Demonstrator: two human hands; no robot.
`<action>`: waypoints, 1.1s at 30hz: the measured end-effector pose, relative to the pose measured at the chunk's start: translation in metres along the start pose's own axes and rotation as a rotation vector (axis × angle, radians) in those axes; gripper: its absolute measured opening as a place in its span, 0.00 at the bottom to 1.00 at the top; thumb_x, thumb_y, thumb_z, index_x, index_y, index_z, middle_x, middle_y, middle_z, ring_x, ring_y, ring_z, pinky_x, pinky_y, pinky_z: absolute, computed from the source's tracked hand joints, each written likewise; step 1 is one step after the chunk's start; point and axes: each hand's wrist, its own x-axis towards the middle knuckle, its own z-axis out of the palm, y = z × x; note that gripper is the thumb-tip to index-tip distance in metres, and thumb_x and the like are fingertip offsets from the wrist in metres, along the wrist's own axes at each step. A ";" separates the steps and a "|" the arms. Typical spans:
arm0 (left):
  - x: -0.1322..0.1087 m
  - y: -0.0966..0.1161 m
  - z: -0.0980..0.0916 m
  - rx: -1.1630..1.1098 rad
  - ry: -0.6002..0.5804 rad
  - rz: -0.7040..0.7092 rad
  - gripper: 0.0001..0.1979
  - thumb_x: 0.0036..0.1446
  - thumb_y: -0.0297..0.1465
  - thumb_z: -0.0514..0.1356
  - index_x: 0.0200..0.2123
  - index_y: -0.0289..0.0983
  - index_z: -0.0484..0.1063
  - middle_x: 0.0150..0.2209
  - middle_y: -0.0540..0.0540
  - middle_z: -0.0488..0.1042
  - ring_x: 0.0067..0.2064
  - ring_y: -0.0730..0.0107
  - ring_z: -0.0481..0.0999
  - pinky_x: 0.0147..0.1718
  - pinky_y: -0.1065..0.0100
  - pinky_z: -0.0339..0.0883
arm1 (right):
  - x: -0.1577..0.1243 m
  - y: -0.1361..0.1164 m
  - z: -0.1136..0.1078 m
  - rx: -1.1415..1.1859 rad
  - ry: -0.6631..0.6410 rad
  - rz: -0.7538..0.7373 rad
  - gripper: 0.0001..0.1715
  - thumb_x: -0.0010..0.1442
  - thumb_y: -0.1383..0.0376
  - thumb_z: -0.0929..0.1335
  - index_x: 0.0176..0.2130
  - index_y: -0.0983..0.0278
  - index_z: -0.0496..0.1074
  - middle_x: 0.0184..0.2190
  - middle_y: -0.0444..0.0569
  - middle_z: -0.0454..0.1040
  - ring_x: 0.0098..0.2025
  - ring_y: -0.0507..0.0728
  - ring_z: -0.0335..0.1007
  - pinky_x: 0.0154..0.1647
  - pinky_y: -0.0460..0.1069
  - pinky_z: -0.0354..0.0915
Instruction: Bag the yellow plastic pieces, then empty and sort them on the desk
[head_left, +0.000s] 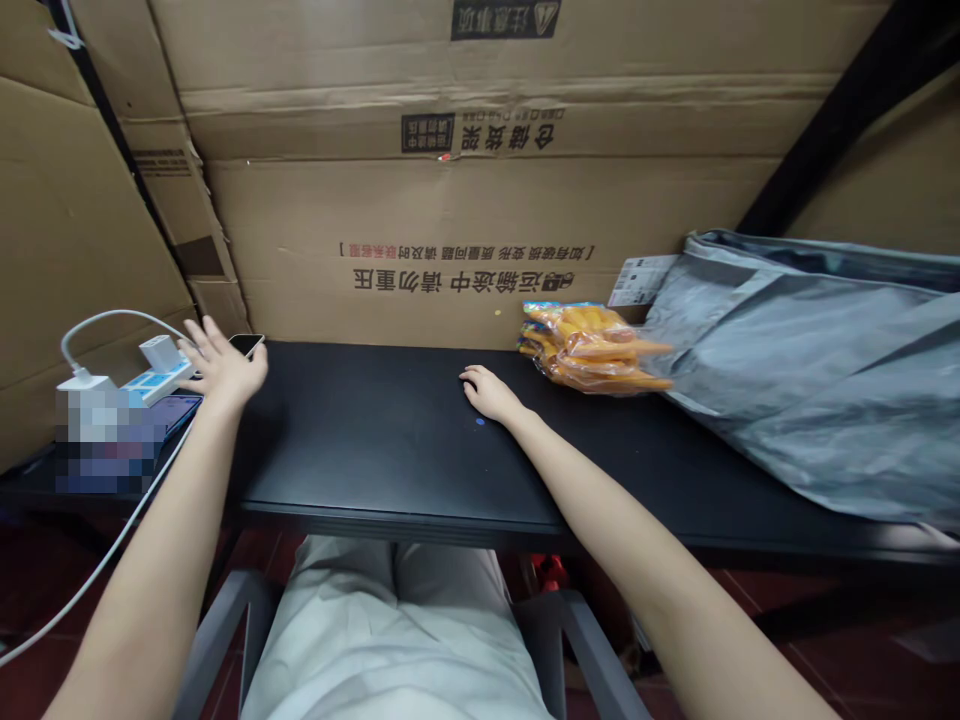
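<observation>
My left hand (pixel 225 368) is raised over the left end of the black table (pixel 360 440), its fingers spread and nothing held. Just beyond it lies a phone (pixel 246 345), partly hidden by the hand. Beside its fingers sits a white power strip (pixel 166 382) with a white plug adapter (pixel 160 353) in it. My right hand (pixel 491 394) rests on the tabletop near the middle, fingers loosely bent and slightly apart, with no object visible in it. A small blue dot (pixel 480 422) shows on the table below that hand.
Orange items in clear plastic bags (pixel 592 350) lie at the back right. A large grey bag (pixel 810 370) covers the table's right end. Cardboard (pixel 405 210) walls the back and left. Another phone (pixel 180 408) and a white cable (pixel 124 535) are at the left.
</observation>
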 end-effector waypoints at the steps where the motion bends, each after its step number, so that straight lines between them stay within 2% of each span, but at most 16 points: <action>1: 0.003 -0.007 -0.002 -0.014 -0.009 -0.035 0.47 0.53 0.40 0.59 0.68 0.36 0.36 0.70 0.34 0.33 0.69 0.37 0.32 0.56 0.25 0.30 | 0.000 0.001 0.000 -0.003 0.003 -0.003 0.19 0.62 0.70 0.61 0.49 0.67 0.74 0.54 0.59 0.69 0.57 0.60 0.66 0.60 0.54 0.60; 3: 0.008 -0.020 -0.004 -0.018 -0.034 -0.099 0.48 0.53 0.41 0.58 0.68 0.36 0.33 0.70 0.35 0.31 0.69 0.37 0.30 0.54 0.23 0.30 | 0.000 0.001 0.001 -0.014 0.002 -0.005 0.19 0.62 0.70 0.61 0.49 0.66 0.74 0.54 0.57 0.69 0.57 0.59 0.66 0.60 0.53 0.60; 6: 0.012 -0.034 0.000 0.015 -0.037 -0.148 0.50 0.53 0.42 0.58 0.68 0.38 0.28 0.70 0.36 0.27 0.69 0.38 0.29 0.54 0.24 0.37 | 0.000 0.001 0.000 -0.021 -0.009 0.003 0.19 0.62 0.70 0.60 0.49 0.67 0.74 0.55 0.58 0.68 0.57 0.60 0.66 0.60 0.53 0.60; 11: 0.016 -0.051 0.011 0.049 -0.062 -0.162 0.52 0.51 0.42 0.59 0.68 0.31 0.29 0.69 0.31 0.25 0.68 0.31 0.30 0.53 0.24 0.40 | -0.001 -0.002 -0.002 -0.008 -0.011 0.005 0.19 0.62 0.70 0.61 0.49 0.68 0.73 0.55 0.60 0.68 0.57 0.60 0.65 0.60 0.54 0.60; 14: 0.021 -0.058 0.015 0.058 -0.052 -0.154 0.52 0.51 0.42 0.59 0.68 0.29 0.30 0.69 0.29 0.26 0.67 0.29 0.32 0.54 0.25 0.41 | -0.001 -0.002 -0.003 -0.015 -0.018 0.010 0.19 0.62 0.70 0.61 0.49 0.69 0.73 0.55 0.60 0.68 0.58 0.60 0.65 0.60 0.53 0.59; 19: 0.025 -0.061 0.015 0.018 -0.054 -0.184 0.53 0.52 0.42 0.59 0.68 0.30 0.28 0.69 0.30 0.24 0.68 0.32 0.32 0.56 0.29 0.42 | -0.001 -0.002 -0.002 -0.015 -0.014 0.009 0.19 0.62 0.71 0.61 0.49 0.68 0.74 0.55 0.59 0.68 0.57 0.60 0.65 0.60 0.53 0.60; 23: 0.015 -0.049 0.006 0.010 0.009 -0.154 0.52 0.52 0.39 0.60 0.68 0.31 0.28 0.69 0.29 0.26 0.68 0.34 0.33 0.55 0.27 0.40 | -0.001 -0.002 -0.002 -0.019 -0.021 0.010 0.19 0.62 0.70 0.61 0.49 0.69 0.73 0.55 0.59 0.68 0.57 0.60 0.65 0.60 0.53 0.60; 26: 0.007 -0.033 -0.001 -0.043 0.106 -0.005 0.52 0.50 0.34 0.62 0.67 0.28 0.31 0.69 0.28 0.27 0.68 0.36 0.32 0.59 0.31 0.37 | -0.001 -0.003 -0.003 -0.016 -0.022 0.012 0.19 0.62 0.70 0.61 0.49 0.68 0.73 0.54 0.59 0.69 0.57 0.60 0.66 0.60 0.54 0.60; 29: 0.005 -0.011 0.001 -0.133 0.166 0.237 0.47 0.50 0.30 0.61 0.67 0.28 0.37 0.69 0.29 0.30 0.69 0.43 0.34 0.64 0.41 0.39 | -0.001 -0.002 -0.003 -0.005 -0.020 0.011 0.19 0.62 0.70 0.61 0.49 0.67 0.74 0.54 0.58 0.69 0.57 0.60 0.66 0.60 0.53 0.60; 31: 0.008 0.007 0.010 -0.204 0.156 0.373 0.38 0.52 0.29 0.59 0.65 0.32 0.47 0.69 0.34 0.41 0.69 0.51 0.44 0.64 0.49 0.46 | 0.000 -0.001 -0.003 0.007 -0.021 0.017 0.19 0.62 0.70 0.61 0.49 0.69 0.74 0.54 0.59 0.69 0.57 0.59 0.65 0.60 0.53 0.59; 33: 0.010 0.025 0.027 -0.272 0.064 0.418 0.27 0.55 0.28 0.55 0.59 0.33 0.59 0.62 0.37 0.61 0.63 0.57 0.60 0.60 0.57 0.56 | 0.000 0.000 -0.003 0.021 -0.017 0.029 0.18 0.61 0.70 0.61 0.48 0.69 0.74 0.54 0.60 0.69 0.57 0.59 0.66 0.60 0.52 0.60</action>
